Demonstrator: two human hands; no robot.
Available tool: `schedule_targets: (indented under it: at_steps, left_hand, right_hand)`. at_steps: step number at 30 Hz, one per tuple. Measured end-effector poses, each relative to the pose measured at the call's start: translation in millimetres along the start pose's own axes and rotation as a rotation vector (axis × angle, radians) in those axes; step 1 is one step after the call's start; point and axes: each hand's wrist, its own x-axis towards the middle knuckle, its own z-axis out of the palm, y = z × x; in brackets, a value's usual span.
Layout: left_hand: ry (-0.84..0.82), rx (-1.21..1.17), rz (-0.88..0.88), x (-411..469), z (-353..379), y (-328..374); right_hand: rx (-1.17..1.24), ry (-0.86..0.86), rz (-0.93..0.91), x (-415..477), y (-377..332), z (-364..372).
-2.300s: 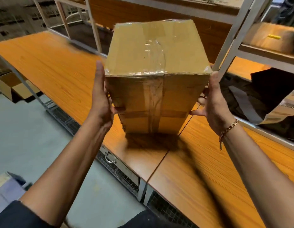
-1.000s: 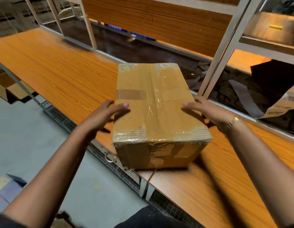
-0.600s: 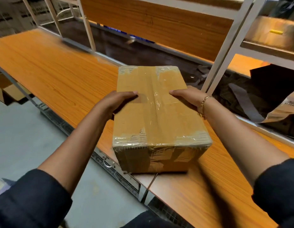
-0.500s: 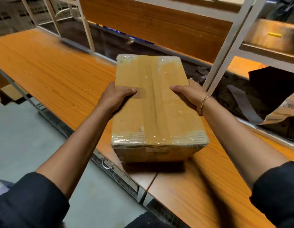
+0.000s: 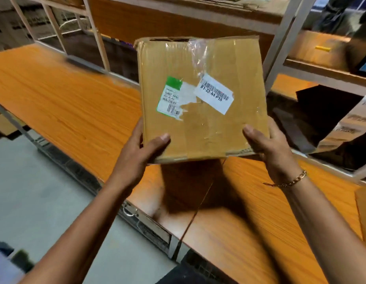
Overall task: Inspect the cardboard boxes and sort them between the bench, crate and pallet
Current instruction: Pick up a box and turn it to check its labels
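Mid-inspection, the left hand (image 5: pixel 137 158) and right hand (image 5: pixel 270 148) each pinch a near corner of the box (image 5: pixel 202 124) held up between them; next it likely needs a verdict and a destination.

Cardboard box (image 5: pixel 202 128): brown, patched with clear tape, top edge crumpled and gaping slightly. It is held up above the bench (image 5: pixel 65 103), not touching it, broad face tilted toward the camera. Left hand (image 5: pixel 137 154) grips the lower-left corner and right hand (image 5: pixel 269 148) the lower-right, thumbs on the face. Two stickers: a torn green-and-white label (image 5: pixel 171 97) left of centre and a skewed white barcode label (image 5: pixel 216 94) just beside it. The print is too blurred to read reliably.
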Motion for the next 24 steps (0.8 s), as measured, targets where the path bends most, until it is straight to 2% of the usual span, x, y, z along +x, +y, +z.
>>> schedule_targets:
  at_steps: [3, 6, 8, 10, 15, 18, 24]
  left_hand:
    - [-0.026, -0.133, -0.047, -29, -5, -29]
    - [0.041, -0.413, -0.366, -49, -9, -43]
    - [0.077, -0.446, -0.500, -57, -5, -40]
    - [0.106, -0.408, -0.478, -66, 7, -37]
    - [0.099, -0.402, -0.411, -81, 16, -30]
    - [0.084, -0.367, -0.326, -75, 12, -21]
    - [0.009, -0.371, -0.168, -68, 38, 6]
  right_hand:
    - [0.183, -0.048, 0.040, -33, 26, -15]
    - [0.428, -0.065, 0.285, -64, 46, -20]
    - [0.432, -0.023, 0.439, -78, 55, -11]
    - [0.398, 0.054, 0.474, -88, 60, 5]
    - [0.491, 0.224, 0.439, -114, 64, 28]
    - [0.560, 0.275, 0.370, -122, 54, 21]
    - [0.551, 0.402, 0.188, -143, 22, -21]
